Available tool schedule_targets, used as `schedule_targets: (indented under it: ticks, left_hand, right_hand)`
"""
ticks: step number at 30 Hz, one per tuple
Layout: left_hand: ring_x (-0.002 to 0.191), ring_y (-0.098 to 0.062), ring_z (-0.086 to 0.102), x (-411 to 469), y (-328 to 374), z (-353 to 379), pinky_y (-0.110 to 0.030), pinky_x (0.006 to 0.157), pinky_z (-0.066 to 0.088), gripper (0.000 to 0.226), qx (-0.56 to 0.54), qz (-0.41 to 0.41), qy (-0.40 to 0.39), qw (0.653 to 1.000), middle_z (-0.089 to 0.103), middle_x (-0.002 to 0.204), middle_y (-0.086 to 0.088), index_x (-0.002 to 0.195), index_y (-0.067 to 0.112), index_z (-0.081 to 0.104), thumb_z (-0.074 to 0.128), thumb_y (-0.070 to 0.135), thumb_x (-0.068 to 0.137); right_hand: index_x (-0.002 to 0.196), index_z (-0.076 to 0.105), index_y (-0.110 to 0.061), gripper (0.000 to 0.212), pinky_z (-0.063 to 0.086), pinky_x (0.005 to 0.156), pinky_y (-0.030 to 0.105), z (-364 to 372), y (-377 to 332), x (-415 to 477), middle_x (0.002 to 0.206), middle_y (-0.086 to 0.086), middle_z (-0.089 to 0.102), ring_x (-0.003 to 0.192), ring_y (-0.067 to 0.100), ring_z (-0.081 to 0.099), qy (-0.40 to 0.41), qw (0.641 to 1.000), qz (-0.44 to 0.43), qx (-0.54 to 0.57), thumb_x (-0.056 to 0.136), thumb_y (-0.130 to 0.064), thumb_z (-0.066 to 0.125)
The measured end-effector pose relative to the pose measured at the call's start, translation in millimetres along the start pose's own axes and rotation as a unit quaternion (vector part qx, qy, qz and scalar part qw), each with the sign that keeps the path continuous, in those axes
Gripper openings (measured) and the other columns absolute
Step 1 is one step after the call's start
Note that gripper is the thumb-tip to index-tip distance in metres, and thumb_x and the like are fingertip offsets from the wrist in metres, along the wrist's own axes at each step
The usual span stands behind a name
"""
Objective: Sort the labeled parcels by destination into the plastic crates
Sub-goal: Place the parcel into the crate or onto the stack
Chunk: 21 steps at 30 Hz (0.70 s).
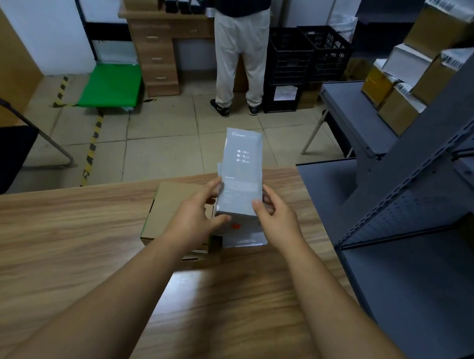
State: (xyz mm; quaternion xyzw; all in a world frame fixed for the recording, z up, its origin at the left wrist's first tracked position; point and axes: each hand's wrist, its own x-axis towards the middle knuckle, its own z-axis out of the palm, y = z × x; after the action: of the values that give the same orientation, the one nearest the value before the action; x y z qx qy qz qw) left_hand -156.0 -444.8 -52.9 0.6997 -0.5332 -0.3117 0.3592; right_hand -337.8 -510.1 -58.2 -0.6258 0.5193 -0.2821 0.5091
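Wooden table (47, 247), left hand (193, 218) and right hand (277, 215), fingers (213, 187) curled around grey box (240, 174); beyond, tiled floor (162, 130), black crates (289, 56).

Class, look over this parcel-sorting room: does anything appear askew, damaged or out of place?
Nothing looks damaged or spilled. The parcels on the grey table at right are piled unevenly, some tilted. The left hand and right hand grip a grey box.
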Motion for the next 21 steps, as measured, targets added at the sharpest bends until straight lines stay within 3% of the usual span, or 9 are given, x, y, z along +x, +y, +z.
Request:
schedule_targets:
  ticks: [3,6,9,12,15,19,21]
  left_hand:
    - [0.118,-0.006,0.050,0.0,0.3,-4.0,-0.020,0.096,0.036,0.083,0.004,0.027,0.015,1.000,0.056,0.131,0.012,0.148,0.030,0.039,0.083,0.023,0.078]
    - [0.134,-0.019,0.036,5.4,1.4,4.7,-0.029,0.110,0.029,0.079,0.081,0.047,-0.005,0.996,0.043,0.148,0.002,0.145,0.024,0.045,0.082,0.035,0.077]
    - [0.141,-0.029,0.026,8.2,-5.4,16.4,-0.038,0.115,0.023,0.075,0.183,-0.007,-0.048,0.982,0.027,0.157,-0.005,0.149,0.034,0.036,0.071,0.048,0.084]
    - [0.127,-0.026,0.046,5.9,-12.6,25.4,-0.035,0.108,0.037,0.071,0.145,-0.021,-0.070,0.987,0.044,0.145,-0.007,0.150,0.035,0.035,0.070,0.041,0.088]
    - [0.112,-0.024,0.054,2.4,-17.8,25.7,-0.038,0.098,0.045,0.071,0.168,-0.014,-0.050,0.984,0.053,0.133,-0.002,0.148,0.035,0.038,0.071,0.044,0.086]
    - [0.127,-0.022,0.044,1.2,-23.8,17.1,-0.035,0.103,0.039,0.081,0.195,-0.003,-0.041,0.980,0.049,0.141,0.001,0.151,0.031,0.031,0.072,0.047,0.083]
    - [0.134,-0.023,0.037,3.8,-24.2,12.0,-0.035,0.107,0.033,0.091,0.190,-0.012,-0.042,0.981,0.045,0.145,-0.001,0.153,0.024,0.026,0.076,0.047,0.080]
  right_hand:
    - [0.151,0.038,-0.035,0.053,0.049,0.101,0.036,-1.6,5.2,0.5,0.134,-0.006,0.059,0.118,0.012,0.057,-0.009,0.998,0.039,0.054,0.101,-0.021,0.051]
    - [0.146,0.049,-0.027,0.042,0.042,0.100,0.027,-11.6,10.8,-1.2,0.142,-0.001,0.053,0.118,0.011,0.051,0.067,0.996,0.039,-0.033,0.103,-0.026,0.048]
    - [0.138,0.057,-0.020,0.045,0.038,0.094,0.024,-18.4,16.6,-1.2,0.133,0.000,0.051,0.116,0.014,0.050,0.083,0.993,0.025,-0.080,0.101,-0.043,0.052]
    - [0.131,0.061,-0.021,0.039,0.048,0.091,0.030,-17.0,31.0,0.8,0.124,0.002,0.056,0.110,0.017,0.057,0.031,0.992,0.025,-0.116,0.097,-0.039,0.059]
    - [0.139,0.054,-0.024,0.044,0.048,0.090,0.032,-12.1,44.1,-0.2,0.131,-0.001,0.054,0.113,0.017,0.055,0.000,0.993,0.015,-0.118,0.097,-0.035,0.059]
    - [0.142,0.051,-0.029,0.050,0.051,0.096,0.034,-14.1,41.6,3.8,0.135,-0.004,0.052,0.116,0.012,0.055,-0.011,0.996,0.011,-0.090,0.094,-0.038,0.064]
    - [0.146,0.045,-0.031,0.071,0.050,0.101,0.036,-20.4,39.9,6.6,0.140,-0.010,0.049,0.120,0.009,0.055,-0.029,0.997,0.024,-0.066,0.084,-0.046,0.075]
